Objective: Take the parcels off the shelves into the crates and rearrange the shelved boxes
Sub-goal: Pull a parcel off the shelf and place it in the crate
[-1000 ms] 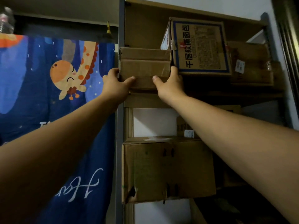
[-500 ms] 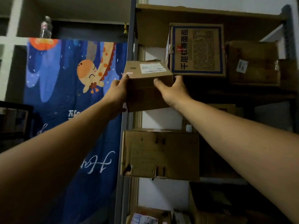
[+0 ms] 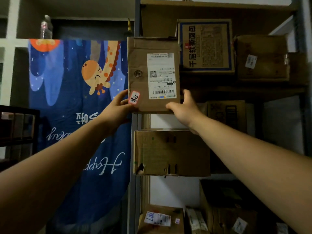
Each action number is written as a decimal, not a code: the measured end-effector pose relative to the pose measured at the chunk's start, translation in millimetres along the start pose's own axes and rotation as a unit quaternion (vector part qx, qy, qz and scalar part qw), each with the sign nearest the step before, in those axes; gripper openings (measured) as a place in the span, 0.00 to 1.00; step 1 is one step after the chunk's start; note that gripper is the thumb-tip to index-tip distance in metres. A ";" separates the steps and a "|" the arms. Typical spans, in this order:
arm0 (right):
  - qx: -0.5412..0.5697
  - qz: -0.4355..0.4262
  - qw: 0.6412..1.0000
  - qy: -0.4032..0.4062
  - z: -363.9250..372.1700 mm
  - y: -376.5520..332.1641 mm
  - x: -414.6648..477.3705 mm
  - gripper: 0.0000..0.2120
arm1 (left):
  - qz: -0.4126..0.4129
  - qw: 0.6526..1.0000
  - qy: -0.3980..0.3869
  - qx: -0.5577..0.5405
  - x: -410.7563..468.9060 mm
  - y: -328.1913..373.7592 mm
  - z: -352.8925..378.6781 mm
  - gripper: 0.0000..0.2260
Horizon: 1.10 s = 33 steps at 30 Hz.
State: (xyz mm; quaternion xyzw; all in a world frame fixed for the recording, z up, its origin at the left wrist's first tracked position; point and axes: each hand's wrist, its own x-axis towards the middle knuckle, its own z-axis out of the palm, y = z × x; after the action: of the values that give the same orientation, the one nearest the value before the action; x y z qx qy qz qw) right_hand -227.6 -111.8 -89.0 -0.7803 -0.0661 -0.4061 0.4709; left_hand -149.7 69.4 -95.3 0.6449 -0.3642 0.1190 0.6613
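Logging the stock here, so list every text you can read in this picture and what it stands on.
"千层软撕面包", sideways: blue-bordered box.
"Happ", upside down, rest hidden: blue curtain.
Shipping label on the held box: print too small.
Red-edged sticker on it: one handwritten character, unclear.
Labels on the bottom boxes: blurred.

The parcel, pulled clear of the shelf, is tipping upright between the two hands, its labelled face now turning toward the person. The left hand is shifting to its lower left corner, the right hand to its lower right corner.
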 end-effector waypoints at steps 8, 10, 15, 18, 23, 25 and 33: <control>-0.010 0.007 1.000 -0.005 10.3 9.4 -8.8 0.33 | 0.039 0.999 -0.024 -0.009 -5.9 -15.8 -3.6 0.27; -0.006 0.003 1.000 -0.005 9.7 11.2 -6.5 0.31 | 0.039 0.999 -0.024 0.006 -1.6 -16.4 -4.3 0.27; 0.016 -0.030 0.999 0.002 4.2 8.0 7.1 0.27 | 0.049 0.998 0.020 0.016 15.4 -7.5 1.3 0.26; 0.036 -0.054 0.998 -0.001 -1.2 0.5 21.6 0.27 | 0.066 0.993 0.093 -0.004 28.7 9.6 13.2 0.20; 0.023 -0.058 0.998 0.021 -4.5 -9.8 50.2 0.31 | 0.097 0.985 0.143 0.004 51.9 30.7 26.9 0.18; 0.013 -0.057 0.997 0.042 -1.9 -15.3 61.3 0.29 | 0.109 0.984 0.139 0.011 61.2 34.6 24.7 0.19; -0.034 -0.054 0.986 0.153 18.0 -27.2 100.3 0.27 | 0.139 0.985 0.068 0.079 99.8 31.6 11.2 0.34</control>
State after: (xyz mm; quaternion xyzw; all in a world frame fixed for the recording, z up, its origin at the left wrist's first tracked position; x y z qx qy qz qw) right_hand -164.2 -110.8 -4.8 -0.7199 -0.0213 -0.5475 0.4261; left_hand -102.8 32.2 -8.8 0.6289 -0.3938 0.2815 0.6084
